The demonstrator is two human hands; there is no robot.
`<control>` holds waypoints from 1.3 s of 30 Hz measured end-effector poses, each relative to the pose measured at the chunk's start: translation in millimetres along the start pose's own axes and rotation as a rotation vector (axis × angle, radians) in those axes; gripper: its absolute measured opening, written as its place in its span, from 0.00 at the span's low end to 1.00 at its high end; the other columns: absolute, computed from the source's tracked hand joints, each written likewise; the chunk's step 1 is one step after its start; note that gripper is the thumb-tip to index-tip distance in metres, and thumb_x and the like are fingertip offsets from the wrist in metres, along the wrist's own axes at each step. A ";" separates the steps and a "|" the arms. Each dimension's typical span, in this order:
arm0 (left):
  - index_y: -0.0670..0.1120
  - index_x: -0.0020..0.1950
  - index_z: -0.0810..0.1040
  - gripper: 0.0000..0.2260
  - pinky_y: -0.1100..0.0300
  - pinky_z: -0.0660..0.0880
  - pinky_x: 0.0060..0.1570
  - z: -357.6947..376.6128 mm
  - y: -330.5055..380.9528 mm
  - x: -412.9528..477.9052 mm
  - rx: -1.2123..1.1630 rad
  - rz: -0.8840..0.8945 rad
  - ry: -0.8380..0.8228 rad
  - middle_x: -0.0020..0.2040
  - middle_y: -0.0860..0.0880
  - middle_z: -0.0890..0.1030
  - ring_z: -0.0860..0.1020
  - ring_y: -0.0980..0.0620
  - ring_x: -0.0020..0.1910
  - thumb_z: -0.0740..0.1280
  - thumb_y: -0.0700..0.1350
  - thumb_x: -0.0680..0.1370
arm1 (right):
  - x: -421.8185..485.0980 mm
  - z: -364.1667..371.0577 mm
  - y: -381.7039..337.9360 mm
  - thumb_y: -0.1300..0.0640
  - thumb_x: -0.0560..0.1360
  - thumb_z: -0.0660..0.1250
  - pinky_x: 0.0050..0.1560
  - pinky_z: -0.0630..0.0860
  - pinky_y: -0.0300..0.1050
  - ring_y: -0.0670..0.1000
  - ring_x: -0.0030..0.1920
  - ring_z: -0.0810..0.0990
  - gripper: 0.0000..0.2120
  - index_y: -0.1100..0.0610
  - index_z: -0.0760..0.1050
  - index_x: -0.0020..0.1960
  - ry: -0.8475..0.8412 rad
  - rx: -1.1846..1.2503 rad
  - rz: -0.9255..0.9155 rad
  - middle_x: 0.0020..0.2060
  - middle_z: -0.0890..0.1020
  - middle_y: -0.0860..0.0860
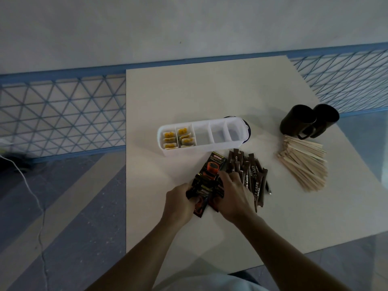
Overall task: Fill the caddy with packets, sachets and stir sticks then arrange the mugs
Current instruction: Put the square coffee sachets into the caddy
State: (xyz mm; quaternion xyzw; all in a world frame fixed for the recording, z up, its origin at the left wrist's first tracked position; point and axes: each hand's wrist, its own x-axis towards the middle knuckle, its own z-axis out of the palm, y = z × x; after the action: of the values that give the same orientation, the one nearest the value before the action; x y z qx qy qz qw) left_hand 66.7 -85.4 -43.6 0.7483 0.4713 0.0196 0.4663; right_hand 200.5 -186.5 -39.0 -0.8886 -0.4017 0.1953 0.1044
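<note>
Pale board (210, 91) — left hand (178, 201), right hand (233, 194) grip coffee packets (209, 189) (caddy (184, 151) behind).

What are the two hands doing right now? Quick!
The left hand grips the black coffee packets.
The right hand grips the same bunch from the other side.

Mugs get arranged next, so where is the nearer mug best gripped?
Grip the nearer mug by its handle, probably coming from the near side. The handle juts toward the person, and the other mug stands close on its right, crowding that side.
</note>
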 end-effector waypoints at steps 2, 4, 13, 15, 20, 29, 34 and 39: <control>0.46 0.55 0.81 0.08 0.70 0.69 0.36 0.7 1.8 -0.5 -0.008 -0.007 0.010 0.48 0.48 0.84 0.82 0.50 0.43 0.70 0.41 0.76 | 0.7 -4.2 -3.2 0.43 0.72 0.70 0.42 0.78 0.47 0.53 0.51 0.79 0.29 0.50 0.67 0.70 -0.018 0.000 0.021 0.62 0.73 0.50; 0.46 0.55 0.81 0.07 0.69 0.70 0.35 0.6 3.5 -0.6 -0.022 -0.021 0.014 0.47 0.49 0.84 0.82 0.50 0.43 0.69 0.41 0.77 | 1.5 -8.4 -4.2 0.47 0.74 0.69 0.41 0.76 0.45 0.52 0.49 0.79 0.20 0.50 0.73 0.64 -0.023 -0.009 0.022 0.58 0.77 0.48; 0.44 0.53 0.81 0.06 0.50 0.81 0.46 -6.4 7.6 1.5 -0.023 -0.040 -0.006 0.45 0.46 0.85 0.83 0.47 0.41 0.68 0.43 0.78 | 14.4 -62.5 0.1 0.54 0.75 0.66 0.37 0.73 0.42 0.49 0.42 0.79 0.04 0.50 0.79 0.47 -0.128 -0.123 0.010 0.38 0.79 0.45; 0.45 0.53 0.81 0.06 0.50 0.82 0.44 -9.7 10.3 2.0 -0.045 -0.046 -0.006 0.45 0.47 0.84 0.83 0.47 0.40 0.67 0.43 0.78 | 18.0 -71.7 -2.5 0.54 0.74 0.67 0.39 0.75 0.42 0.47 0.42 0.79 0.04 0.50 0.80 0.47 -0.163 -0.119 -0.016 0.38 0.79 0.45; 0.47 0.53 0.79 0.04 0.62 0.81 0.33 -19.0 22.2 4.0 -0.222 -0.080 -0.041 0.45 0.49 0.83 0.84 0.50 0.35 0.66 0.42 0.80 | 26.3 -75.8 -14.6 0.50 0.73 0.72 0.46 0.81 0.50 0.48 0.45 0.81 0.08 0.48 0.81 0.51 -0.208 0.006 -0.104 0.44 0.81 0.45; 0.46 0.62 0.77 0.11 0.46 0.82 0.49 -24.3 34.9 8.9 -0.654 -0.123 -0.200 0.56 0.44 0.82 0.84 0.46 0.50 0.57 0.44 0.84 | 30.4 -59.3 -32.2 0.58 0.74 0.72 0.33 0.68 0.32 0.44 0.41 0.76 0.11 0.51 0.70 0.51 -0.046 0.301 -0.111 0.43 0.79 0.46; 0.49 0.66 0.75 0.13 0.45 0.81 0.53 -24.8 39.3 9.0 -0.672 -0.039 -0.252 0.55 0.43 0.82 0.84 0.43 0.50 0.57 0.47 0.84 | 31.4 -62.4 -39.1 0.60 0.80 0.65 0.48 0.72 0.35 0.49 0.56 0.77 0.25 0.50 0.63 0.74 -0.086 0.366 -0.157 0.62 0.77 0.52; 0.53 0.67 0.71 0.14 0.46 0.81 0.53 -26.7 44.0 13.2 -0.489 0.064 -0.303 0.51 0.47 0.83 0.84 0.46 0.46 0.59 0.43 0.83 | 36.5 -61.8 -39.5 0.58 0.82 0.60 0.53 0.68 0.31 0.49 0.62 0.74 0.20 0.51 0.69 0.74 -0.055 0.354 -0.234 0.65 0.77 0.52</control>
State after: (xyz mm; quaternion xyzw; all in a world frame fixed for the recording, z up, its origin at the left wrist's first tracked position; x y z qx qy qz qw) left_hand 91.7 -63.1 -2.4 0.6225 0.3537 0.0352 0.6973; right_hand 222.4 -134.8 20.6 -0.7981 -0.4640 0.2736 0.2700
